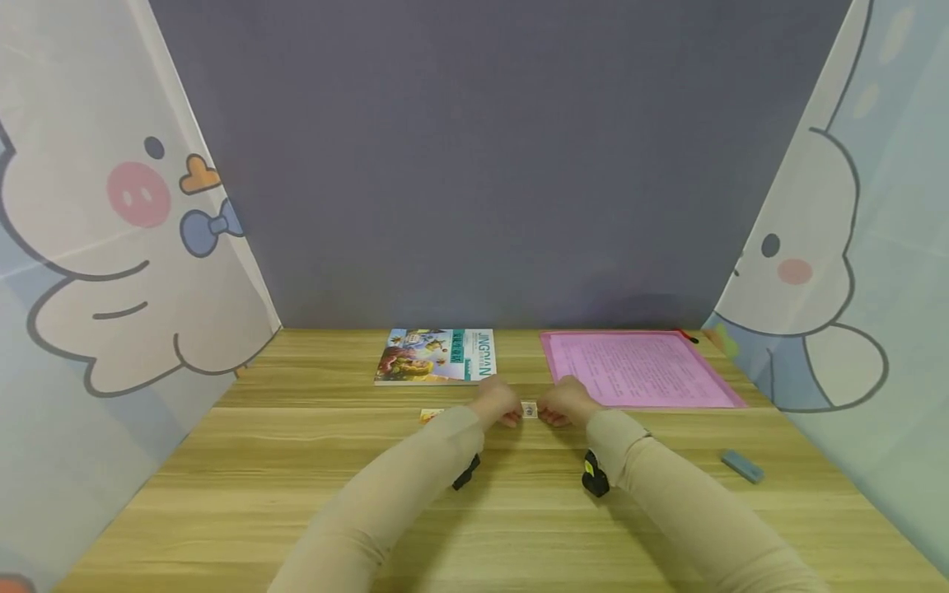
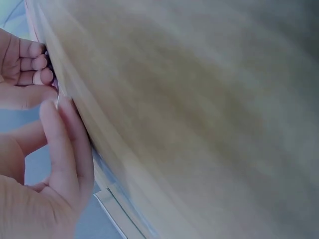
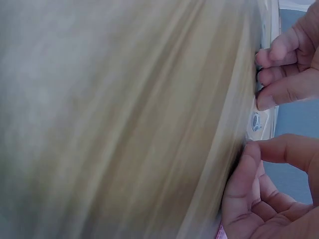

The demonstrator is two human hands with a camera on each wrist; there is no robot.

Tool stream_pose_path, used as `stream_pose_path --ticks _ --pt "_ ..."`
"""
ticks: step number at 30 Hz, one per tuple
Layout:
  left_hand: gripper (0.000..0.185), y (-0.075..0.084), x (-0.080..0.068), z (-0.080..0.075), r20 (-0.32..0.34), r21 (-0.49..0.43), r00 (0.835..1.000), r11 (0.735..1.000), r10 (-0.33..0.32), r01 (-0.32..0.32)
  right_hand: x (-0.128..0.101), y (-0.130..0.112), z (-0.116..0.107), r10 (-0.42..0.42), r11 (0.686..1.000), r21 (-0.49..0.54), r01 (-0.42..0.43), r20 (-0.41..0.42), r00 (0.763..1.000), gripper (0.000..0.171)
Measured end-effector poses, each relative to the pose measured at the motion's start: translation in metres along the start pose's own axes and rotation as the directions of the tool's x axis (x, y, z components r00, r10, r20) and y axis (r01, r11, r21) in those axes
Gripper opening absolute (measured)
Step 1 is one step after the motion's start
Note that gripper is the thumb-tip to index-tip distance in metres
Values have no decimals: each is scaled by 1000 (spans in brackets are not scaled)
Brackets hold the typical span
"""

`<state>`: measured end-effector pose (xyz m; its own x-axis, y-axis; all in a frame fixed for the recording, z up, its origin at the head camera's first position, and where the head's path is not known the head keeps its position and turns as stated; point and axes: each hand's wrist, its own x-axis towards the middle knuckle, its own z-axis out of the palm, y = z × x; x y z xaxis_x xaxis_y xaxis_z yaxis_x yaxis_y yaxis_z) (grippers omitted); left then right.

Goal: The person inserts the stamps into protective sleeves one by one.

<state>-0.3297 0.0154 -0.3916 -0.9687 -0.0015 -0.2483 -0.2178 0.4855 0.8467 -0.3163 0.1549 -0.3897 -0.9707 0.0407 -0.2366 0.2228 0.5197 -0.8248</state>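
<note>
Left hand (image 1: pixel 498 405): I see its fingertips pinching one edge of the small card (image 1: pixel 529 409).
Right hand (image 1: pixel 565 403): pinching the card's other edge.
Small card: on the desk (image 1: pixel 296 461), between my hands, just before the book (image 1: pixel 437 356) and pink sheet (image 1: pixel 638 369).

Bare wooden table (image 1: pixel 296 494) lies open toward six o'clock. At twelve o'clock a picture book (image 1: pixel 436 356) blocks the way; at one o'clock a pink sheet (image 1: pixel 638 369). A grey eraser (image 1: pixel 742 466) sits at four o'clock, a small card (image 1: pixel 431 415) at nine.
</note>
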Motion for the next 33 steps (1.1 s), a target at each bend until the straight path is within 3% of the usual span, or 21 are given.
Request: stream_pose_path --ticks 11,21,27,33 --pt "10 -1 -1 -2 -12 42 1000 999 -18 18 2 1 3 -3 1000 -13 3 1 1000 4" --pt "26 -2 -1 -2 -22 49 999 998 -24 25 1 0 2 4 1000 6 -4 16 1000 7" --pt "19 -5 -5 -5 22 9 1000 1000 -7 7 -4 -1 -2 14 1000 5 -14 72 997 11" --pt "11 -4 -11 -25 97 16 994 999 43 -44 -6 -6 -14 -25 999 41 21 109 994 19"
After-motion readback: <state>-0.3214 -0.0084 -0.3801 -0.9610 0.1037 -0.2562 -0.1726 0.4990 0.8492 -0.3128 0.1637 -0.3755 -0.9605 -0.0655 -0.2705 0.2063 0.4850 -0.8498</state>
